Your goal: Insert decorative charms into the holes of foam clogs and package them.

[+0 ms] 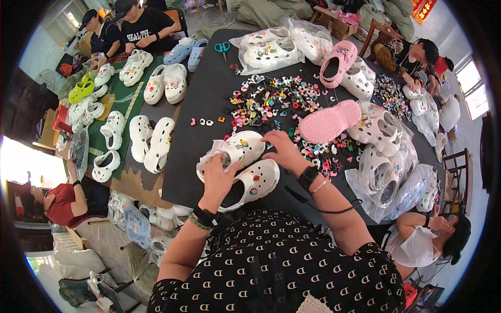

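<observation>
In front of me at the table's near edge, a white clog [244, 146] with colourful charms on its upper lies with its toe to the right. My left hand [218, 177] is closed on its heel end, where grey-looking clear material shows in the opening. The fingers and thumb of my right hand [284, 150] curve round its toe end; the fingertips are partly hidden. A second white clog [259, 180], with a few charms on top, lies nearer to me, under my left wrist.
Loose charms [276, 101] spread over the black table [188, 151]. Pink clogs [330, 121] and bagged white clogs [383, 167] crowd the right; teal scissors [222, 48] lie at the far left. More clogs [151, 141] stand on a side table. Co-workers [141, 31] sit around.
</observation>
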The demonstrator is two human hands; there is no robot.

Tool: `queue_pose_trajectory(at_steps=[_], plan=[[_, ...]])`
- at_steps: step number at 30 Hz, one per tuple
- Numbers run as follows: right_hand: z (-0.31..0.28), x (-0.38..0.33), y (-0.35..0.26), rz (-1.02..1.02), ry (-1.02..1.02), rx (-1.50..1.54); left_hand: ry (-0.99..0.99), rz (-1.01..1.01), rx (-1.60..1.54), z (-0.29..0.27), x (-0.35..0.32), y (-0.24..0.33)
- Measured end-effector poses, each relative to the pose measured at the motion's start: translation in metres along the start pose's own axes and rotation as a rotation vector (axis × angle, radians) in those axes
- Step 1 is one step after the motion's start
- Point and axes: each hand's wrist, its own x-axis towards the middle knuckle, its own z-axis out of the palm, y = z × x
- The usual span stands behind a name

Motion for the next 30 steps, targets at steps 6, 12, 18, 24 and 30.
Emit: queue_pose_trajectory(at_steps=[6, 12, 18, 24, 30], plan=[[0.038, 0.059, 0.005, -0.082, -0.237, 0.03, -0.227, -0.013, -0.101, -0.001, 0.0, 0.006], [0.04, 0.092, 0.021, -0.081, -0.433, 0.124, -0.332, -0.02, -0.078, -0.003, 0.008, -0.008], [0.046, 0.083, 0.034, -0.18, -0.332, 0.189, -0.306, 0.052, -0.141, 0.002, 0.005, -0.008], [0.059, 0.064, 0.027, -0.228, -0.061, 0.115, -0.298, 0.065, -0.066, 0.0, 0.007, -0.01], [0.072, 0.059, 0.034, -0.12, 0.061, 0.157, -0.258, 0.114, -0.006, 0.009, 0.009, -0.018]])
